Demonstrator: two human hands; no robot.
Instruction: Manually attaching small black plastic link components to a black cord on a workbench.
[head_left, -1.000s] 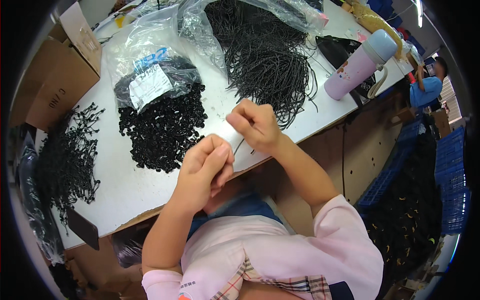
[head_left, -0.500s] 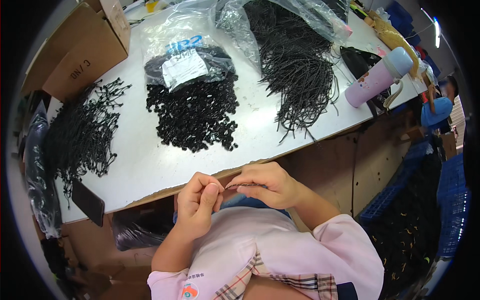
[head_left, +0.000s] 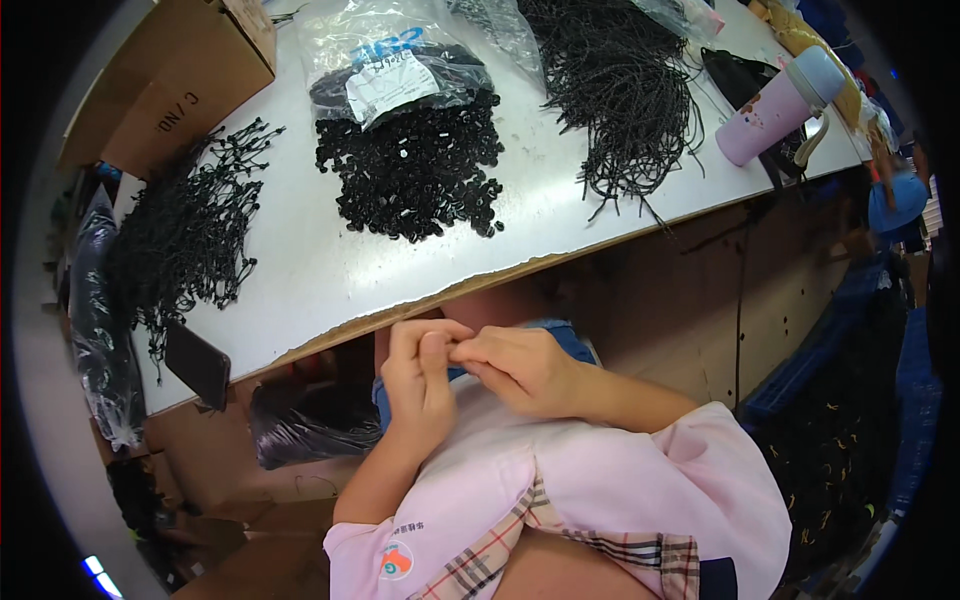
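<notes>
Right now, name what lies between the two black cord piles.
In the head view, small black pieces and a clear plastic bag lie between the left cord pile and the right cord pile.

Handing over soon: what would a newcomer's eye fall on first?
Probably the heaped black pieces by the clear bag on the white table, with black cords to their right. Then the pink bottle at the table's right end, and left hand and right hand together before the near edge.

Wht tbl [head_left: 320, 275], rough front edge [head_left: 400, 312]; brn surface [head_left: 690, 310] below.
</notes>
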